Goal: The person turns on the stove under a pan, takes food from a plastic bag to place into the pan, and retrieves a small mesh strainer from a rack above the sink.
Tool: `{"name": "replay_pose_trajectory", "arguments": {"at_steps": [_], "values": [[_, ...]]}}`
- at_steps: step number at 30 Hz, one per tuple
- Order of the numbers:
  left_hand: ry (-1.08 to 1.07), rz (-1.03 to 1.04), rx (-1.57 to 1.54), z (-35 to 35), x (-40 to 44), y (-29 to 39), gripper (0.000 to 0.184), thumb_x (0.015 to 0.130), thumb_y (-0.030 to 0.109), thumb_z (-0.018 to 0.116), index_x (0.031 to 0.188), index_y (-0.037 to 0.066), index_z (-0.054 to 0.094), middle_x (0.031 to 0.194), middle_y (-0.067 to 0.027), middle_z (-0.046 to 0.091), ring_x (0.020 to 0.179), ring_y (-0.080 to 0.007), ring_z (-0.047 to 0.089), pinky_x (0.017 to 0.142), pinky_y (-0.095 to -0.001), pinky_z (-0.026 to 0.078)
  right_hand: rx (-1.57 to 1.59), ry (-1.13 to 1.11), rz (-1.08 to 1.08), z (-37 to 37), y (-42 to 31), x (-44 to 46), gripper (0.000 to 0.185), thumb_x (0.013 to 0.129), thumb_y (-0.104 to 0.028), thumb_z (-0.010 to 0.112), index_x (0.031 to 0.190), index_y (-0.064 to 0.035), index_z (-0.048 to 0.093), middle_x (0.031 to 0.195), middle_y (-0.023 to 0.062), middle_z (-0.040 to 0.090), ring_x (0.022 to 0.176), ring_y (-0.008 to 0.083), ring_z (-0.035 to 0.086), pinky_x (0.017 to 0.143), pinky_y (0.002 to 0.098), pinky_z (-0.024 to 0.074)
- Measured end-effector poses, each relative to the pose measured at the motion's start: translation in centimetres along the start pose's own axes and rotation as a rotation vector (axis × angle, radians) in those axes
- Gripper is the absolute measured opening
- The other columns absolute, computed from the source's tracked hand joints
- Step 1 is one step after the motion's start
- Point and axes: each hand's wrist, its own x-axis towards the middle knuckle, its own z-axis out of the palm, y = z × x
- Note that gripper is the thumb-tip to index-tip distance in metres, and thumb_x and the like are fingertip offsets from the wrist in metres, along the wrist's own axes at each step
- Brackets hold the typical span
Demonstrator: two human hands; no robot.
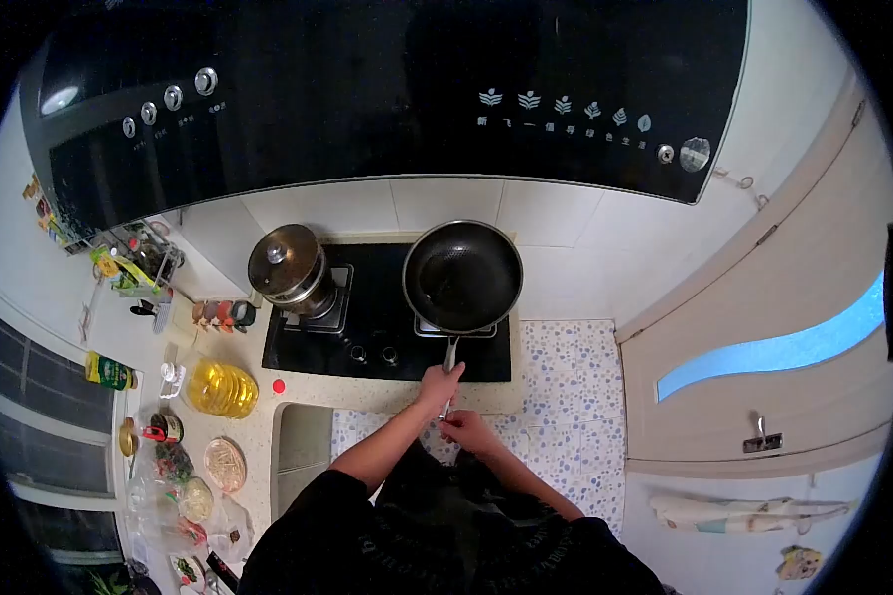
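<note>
The pan (pixel 463 273) is located over the right burner of the stove (pixel 377 322), with its dark interior facing up and its handle (pixel 451 352) pointing toward the person. The left hand (pixel 441 387) is closed around the handle. The right hand (pixel 471 433) is positioned just beside the handle's near end, with its fingers bent; whether it grips or touches the handle cannot be told from this view. A lidded pot (pixel 288 273) stands upright on the left burner, apart from the pan. Two knobs (pixel 389 354) are set in the stove's front section, between the burners. The stove is mounted in the counter (pixel 318 389). Left of the stove, the counter carries a row of spice jars (pixel 223 315), an oil jug (pixel 221 387) and, nearer the person, a plate (pixel 225 464) of pale food. The hood (pixel 367 89) extends above the stove.
</note>
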Motion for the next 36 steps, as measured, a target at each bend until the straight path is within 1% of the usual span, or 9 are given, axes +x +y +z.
{"name": "replay_pose_trajectory", "arguments": {"at_steps": [5, 8, 11, 12, 15, 16, 19, 26, 36], "values": [[0.068, 0.108, 0.127, 0.8, -1.5, 1.7, 0.037, 0.092, 0.034, 0.066, 0.075, 0.005, 0.051, 0.054, -0.0042, 0.048, 0.041, -0.017, 0.044, 0.039, -0.0349, 0.036, 0.013, -0.024, -0.062, -0.2, -0.5, -0.1, 0.02, 0.091, -0.019, 0.066, 0.093, 0.0009, 0.067, 0.077, 0.0033, 0.065, 0.069, 0.0108, 0.06, 0.064, 0.0263, 0.0499], [0.232, 0.378, 0.442, -0.3, 1.5, -2.0, 0.041, 0.091, 0.037, 0.066, 0.074, 0.003, 0.053, 0.054, -0.0052, 0.051, 0.041, -0.0186, 0.048, 0.04, -0.0357, 0.038, 0.022, -0.062, -0.038, 0.4, -3.0, -1.2, 0.022, 0.092, -0.021, 0.065, 0.095, 0.0001, 0.066, 0.078, 0.0028, 0.065, 0.07, 0.0109, 0.06, 0.064, 0.0258, 0.0497], [0.298, 0.421, 0.655, -1.2, -0.7, 0.4, 0.045, 0.09, 0.041, 0.066, 0.074, 0.0, 0.054, 0.056, -0.0065, 0.053, 0.043, -0.0194, 0.051, 0.041, -0.0353, 0.04, 0.08, -0.173, -0.1, 1.0, -2.6, -0.4, 0.023, 0.094, -0.024, 0.064, 0.097, -0.0009, 0.066, 0.079, 0.0025, 0.065, 0.071, 0.0108, 0.06, 0.065, 0.0255, 0.0496], [0.222, 0.313, 0.631, -1.6, -1.5, 1.3, 0.056, 0.09, 0.05, 0.058, 0.082, -0.005, 0.062, 0.076, -0.0256, 0.065, 0.075, -0.0416, 0.066, 0.067, -0.0461, 0.051, 0.092, -0.184, -0.097, 1.2, -3.2, -0.6, 0.023, 0.094, -0.024, 0.063, 0.096, -0.0009, 0.066, 0.079, 0.0026, 0.065, 0.071, 0.0108, 0.06, 0.065, 0.0253, 0.0495], [0.123, 0.15, 0.52, -2.7, -3.1, 3.3, 0.054, 0.09, 0.049, 0.059, 0.081, -0.005, 0.061, 0.071, -0.023, 0.064, 0.065, -0.0361, 0.066, 0.059, -0.0436, 0.051, 0.113, -0.234, -0.101, 2.0, -6.7, -1.7, 0.024, 0.095, -0.025, 0.062, 0.095, -0.0009, 0.066, 0.079, 0.0031, 0.065, 0.071, 0.0109, 0.061, 0.066, 0.0249, 0.0493], [0.098, 0.192, 0.503, -3.4, -2.7, 3.2, 0.046, 0.093, 0.042, 0.06, 0.078, -0.001, 0.057, 0.06, -0.0133, 0.057, 0.048, -0.0253, 0.057, 0.046, -0.0385, 0.045, 0.108, -0.257, -0.108, 2.1, -7.8, -2.0, 0.024, 0.096, -0.025, 0.062, 0.094, -0.001, 0.066, 0.079, 0.0034, 0.065, 0.071, 0.0109, 0.061, 0.066, 0.0248, 0.0493], [-0.087, -0.058, 0.162, -3.9, -6.4, 6.7, 0.032, 0.095, 0.034, 0.062, 0.082, 0.008, 0.048, 0.064, -0.0001, 0.048, 0.048, -0.01, 0.043, 0.04, -0.0282, 0.036, 0.135, -0.325, -0.149, 2.7, -10.1, -2.6, 0.024, 0.096, -0.025, 0.061, 0.093, -0.0012, 0.066, 0.08, 0.0042, 0.066, 0.071, 0.0112, 0.061, 0.066, 0.0247, 0.0495], [-0.135, -0.201, 0.147, -5.5, -8.9, 7.9, 0.027, 0.093, 0.03, 0.065, 0.088, 0.009, 0.049, 0.064, 0.0025, 0.047, 0.048, -0.0072, 0.04, 0.04, -0.0249, 0.034, 0.097, -0.395, -0.178, 4.4, -11.7, -3.5, 0.025, 0.097, -0.024, 0.058, 0.092, -0.0009, 0.066, 0.08, 0.0042, 0.067, 0.071, 0.0118, 0.062, 0.066, 0.0254, 0.0501], [-0.131, 0.096, 0.233, -4.7, -7.1, 1.6, 0.028, 0.091, 0.03, 0.066, 0.088, 0.004, 0.057, 0.058, 0.0009, 0.049, 0.043, -0.0098, 0.045, 0.038, -0.0276, 0.037, -0.122, -0.414, -0.123, 4.0, -4.6, -1.9, 0.026, 0.097, -0.025, 0.055, 0.098, -0.0008, 0.065, 0.082, 0.0054, 0.066, 0.07, 0.0129, 0.062, 0.064, 0.0281, 0.051]]}}
